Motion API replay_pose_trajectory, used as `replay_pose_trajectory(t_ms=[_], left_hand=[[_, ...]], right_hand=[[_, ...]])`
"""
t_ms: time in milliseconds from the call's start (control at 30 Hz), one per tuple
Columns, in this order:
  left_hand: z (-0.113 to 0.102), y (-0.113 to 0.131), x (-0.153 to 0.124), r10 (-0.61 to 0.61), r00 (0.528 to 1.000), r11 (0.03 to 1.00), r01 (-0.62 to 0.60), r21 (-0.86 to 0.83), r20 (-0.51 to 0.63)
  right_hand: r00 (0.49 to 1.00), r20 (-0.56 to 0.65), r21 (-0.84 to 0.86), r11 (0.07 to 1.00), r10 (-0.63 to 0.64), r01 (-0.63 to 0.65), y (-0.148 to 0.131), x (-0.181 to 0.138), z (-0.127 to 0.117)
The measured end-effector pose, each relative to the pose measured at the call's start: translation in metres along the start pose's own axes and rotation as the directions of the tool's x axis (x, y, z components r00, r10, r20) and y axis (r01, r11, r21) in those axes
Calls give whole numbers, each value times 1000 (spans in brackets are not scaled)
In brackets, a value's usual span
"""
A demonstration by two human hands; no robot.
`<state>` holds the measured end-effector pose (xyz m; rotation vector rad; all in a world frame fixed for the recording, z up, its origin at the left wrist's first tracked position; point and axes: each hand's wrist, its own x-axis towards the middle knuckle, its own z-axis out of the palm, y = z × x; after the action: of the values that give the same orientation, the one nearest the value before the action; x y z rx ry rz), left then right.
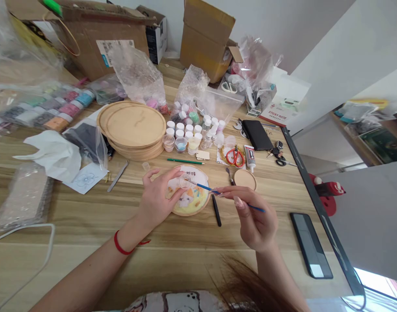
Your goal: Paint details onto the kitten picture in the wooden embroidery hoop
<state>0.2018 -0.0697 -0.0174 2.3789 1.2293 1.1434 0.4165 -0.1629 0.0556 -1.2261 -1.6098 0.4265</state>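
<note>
Between the fingers of my left hand [161,193] is a small clear cup [184,181], held over a round decorated wooden plate [198,207]. Yellow, orange and grey patches cover the plate's lower part, with dark lettering near its top. My right hand [255,214] grips a thin blue paintbrush [205,187] by its handle. The brush tip reaches to the cup's right side; whether it touches the inside I cannot tell. Just right of the plate, a black pen-like tool [216,211] lies on the table.
Behind my hands stand stacked round wooden plates [131,123], several white-lidded jars [188,130] and a green pencil [185,161]. To the right are red-handled pliers [235,157], a glue tube [250,157], a wooden disc [245,180] and a phone [310,245]. Cardboard boxes [205,39] line the back.
</note>
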Motion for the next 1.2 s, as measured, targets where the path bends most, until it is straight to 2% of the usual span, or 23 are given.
replay_pose_trajectory(t_ms=[133,200,267,333,400,467,533,600,700,800,967,1200], left_hand=[[-1,3,1,44,999,999,-44,-1,-31],[-2,3,1,46,998,999,-46,10,-32],[-2,2,1,49,999,999,-48,21,-24],[-3,2,1,84,996,996,-83,21,-34],[-3,1,1,133,990,991,-132,24,-47],[-2,1,2,164,985,986,-163,25,-61],[-2,1,3,170,983,985,-168,24,-73],[-2,-1,3,173,980,985,-170,36,-94],[-2,-5,4,158,980,985,-146,95,-122],[-4,-10,6,73,987,991,-56,125,-141],[-8,-14,9,-44,981,995,60,80,-188],[-7,-16,11,-7,982,996,23,83,-188]], right_hand=[[988,116,-27,994,-102,105,0,6,6],[987,130,-51,993,-96,104,1,8,8],[995,100,-60,998,-11,17,4,7,9],[986,38,7,987,161,-161,10,5,12],[926,-21,207,908,378,-365,18,4,18],[826,-25,462,739,564,-490,26,5,25],[746,13,618,581,666,-530,33,6,31],[710,35,680,504,704,-533,38,6,33],[718,-1,703,511,696,-494,44,5,25],[733,-76,698,561,676,-445,50,3,8],[706,-159,686,591,690,-423,66,-7,-16],[659,-163,677,569,734,-466,88,-31,-17]])
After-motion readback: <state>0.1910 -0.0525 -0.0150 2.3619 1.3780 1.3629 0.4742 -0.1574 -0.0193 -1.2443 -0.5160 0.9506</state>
